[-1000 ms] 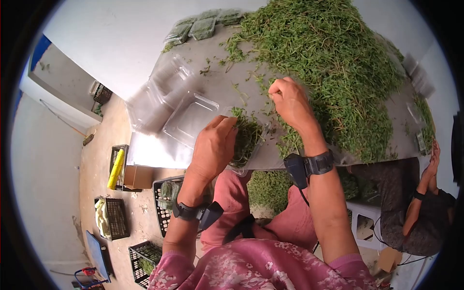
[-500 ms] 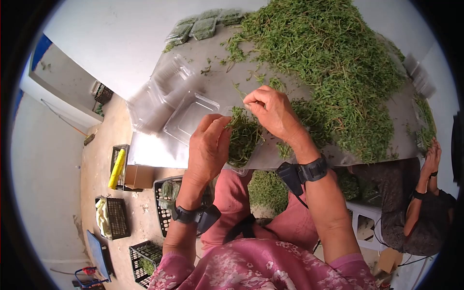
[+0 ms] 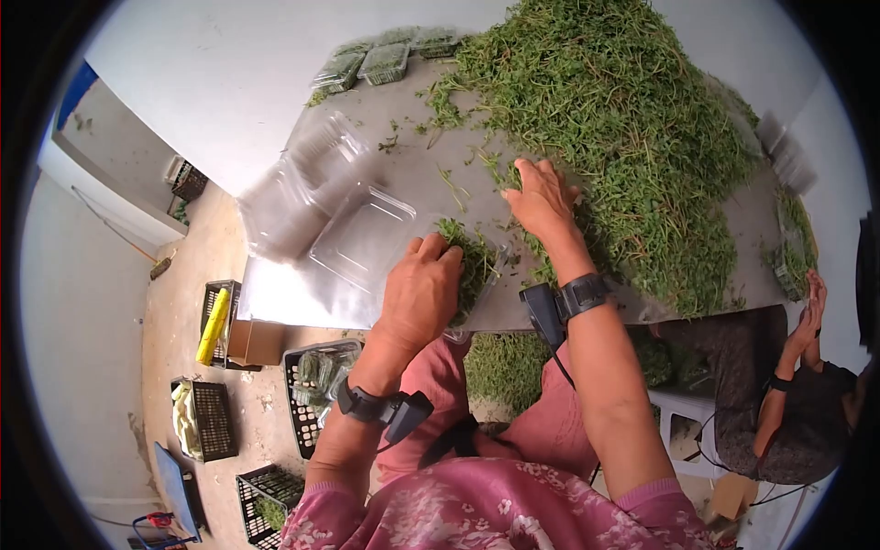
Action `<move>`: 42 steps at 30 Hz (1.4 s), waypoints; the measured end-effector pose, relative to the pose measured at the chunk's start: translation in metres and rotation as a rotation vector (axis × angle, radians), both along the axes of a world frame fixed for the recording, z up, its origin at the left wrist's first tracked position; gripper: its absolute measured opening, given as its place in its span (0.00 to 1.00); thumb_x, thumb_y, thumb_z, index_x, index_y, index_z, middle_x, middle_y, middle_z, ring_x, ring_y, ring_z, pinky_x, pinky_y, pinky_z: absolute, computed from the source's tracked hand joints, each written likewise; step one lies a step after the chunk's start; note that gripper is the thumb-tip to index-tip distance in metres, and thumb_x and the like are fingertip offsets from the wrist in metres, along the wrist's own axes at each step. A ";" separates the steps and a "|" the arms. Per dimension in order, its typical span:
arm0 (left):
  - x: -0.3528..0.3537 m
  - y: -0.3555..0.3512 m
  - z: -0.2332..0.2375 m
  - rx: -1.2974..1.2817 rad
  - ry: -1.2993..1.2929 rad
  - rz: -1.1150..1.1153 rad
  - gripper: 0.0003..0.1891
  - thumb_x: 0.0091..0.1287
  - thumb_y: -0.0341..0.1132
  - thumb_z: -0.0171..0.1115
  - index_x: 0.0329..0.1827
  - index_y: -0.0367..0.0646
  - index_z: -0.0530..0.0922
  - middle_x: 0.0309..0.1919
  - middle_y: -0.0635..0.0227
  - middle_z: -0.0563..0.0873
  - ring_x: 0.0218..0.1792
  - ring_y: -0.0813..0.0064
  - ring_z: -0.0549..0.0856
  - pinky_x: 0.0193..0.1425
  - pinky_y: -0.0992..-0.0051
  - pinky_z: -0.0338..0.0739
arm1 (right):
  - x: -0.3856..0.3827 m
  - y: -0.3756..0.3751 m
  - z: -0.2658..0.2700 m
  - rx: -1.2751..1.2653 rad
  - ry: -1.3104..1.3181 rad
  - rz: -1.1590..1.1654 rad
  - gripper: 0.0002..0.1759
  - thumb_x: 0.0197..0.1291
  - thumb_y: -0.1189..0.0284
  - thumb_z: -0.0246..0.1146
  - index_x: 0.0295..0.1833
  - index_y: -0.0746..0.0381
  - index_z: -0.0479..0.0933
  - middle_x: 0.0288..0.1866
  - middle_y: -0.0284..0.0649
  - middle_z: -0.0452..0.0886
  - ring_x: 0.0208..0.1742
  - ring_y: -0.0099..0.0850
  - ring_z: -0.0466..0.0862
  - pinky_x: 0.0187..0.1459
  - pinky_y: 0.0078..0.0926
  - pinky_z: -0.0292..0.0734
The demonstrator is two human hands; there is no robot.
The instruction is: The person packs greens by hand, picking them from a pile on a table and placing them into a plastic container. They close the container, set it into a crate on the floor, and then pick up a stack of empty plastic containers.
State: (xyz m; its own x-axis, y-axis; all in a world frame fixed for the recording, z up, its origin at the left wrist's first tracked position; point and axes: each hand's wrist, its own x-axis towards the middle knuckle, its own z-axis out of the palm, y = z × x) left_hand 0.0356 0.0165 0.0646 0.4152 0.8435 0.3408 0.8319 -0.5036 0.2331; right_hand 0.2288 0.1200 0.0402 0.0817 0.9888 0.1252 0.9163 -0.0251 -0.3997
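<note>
My left hand [image 3: 423, 282] is at the clump of leafy green sprigs [image 3: 475, 266] in a clear plastic container near the table's front edge, fingers curled down onto them. The hand hides part of the clump and container. Farther right, my right hand [image 3: 543, 200] is over small loose sprigs beside the big heap of greens [image 3: 623, 137], thumb and fingers apart. Left of the filled container, a clear plastic tray or lid [image 3: 365, 240] lies flat with nothing in it.
Stacked clear containers [image 3: 307, 188] stand at the table's left edge. Several filled packs [image 3: 385, 62] sit at the back. Black crates [image 3: 215, 422] and a cardboard box [image 3: 255, 341] are on the floor. At right, another person's hands [image 3: 807, 321] are near a green-filled pack [image 3: 793, 243].
My right hand has gone from a pinch near the container to spread fingers farther right, by the heap. A sprig now lies on the table. My left hand has moved right, onto the clump.
</note>
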 end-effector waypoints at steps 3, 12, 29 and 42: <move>0.000 -0.001 -0.001 -0.004 -0.036 0.006 0.10 0.62 0.26 0.62 0.46 0.37 0.83 0.43 0.58 0.83 0.45 0.55 0.81 0.51 0.64 0.78 | 0.000 0.004 -0.007 0.028 -0.054 0.016 0.15 0.64 0.68 0.65 0.54 0.62 0.79 0.59 0.47 0.76 0.62 0.47 0.76 0.62 0.54 0.66; -0.001 -0.003 0.000 -0.017 -0.098 0.011 0.12 0.62 0.25 0.63 0.49 0.35 0.81 0.45 0.55 0.83 0.47 0.52 0.82 0.53 0.62 0.78 | 0.009 0.011 -0.012 0.160 0.097 0.062 0.08 0.59 0.79 0.61 0.44 0.65 0.81 0.42 0.49 0.86 0.46 0.46 0.86 0.52 0.49 0.75; -0.043 -0.018 0.028 0.073 -0.604 0.126 0.08 0.66 0.22 0.61 0.47 0.35 0.81 0.42 0.60 0.85 0.31 0.71 0.83 0.35 0.74 0.78 | -0.026 -0.050 0.038 0.208 0.604 0.819 0.08 0.57 0.79 0.66 0.44 0.66 0.82 0.41 0.45 0.84 0.39 0.38 0.85 0.42 0.30 0.79; -0.016 -0.026 0.020 -0.100 -0.163 0.024 0.17 0.61 0.30 0.68 0.52 0.34 0.80 0.49 0.53 0.83 0.48 0.51 0.84 0.53 0.63 0.79 | 0.010 -0.033 0.035 0.261 0.660 0.289 0.06 0.60 0.76 0.65 0.43 0.64 0.83 0.33 0.42 0.86 0.33 0.28 0.84 0.38 0.26 0.78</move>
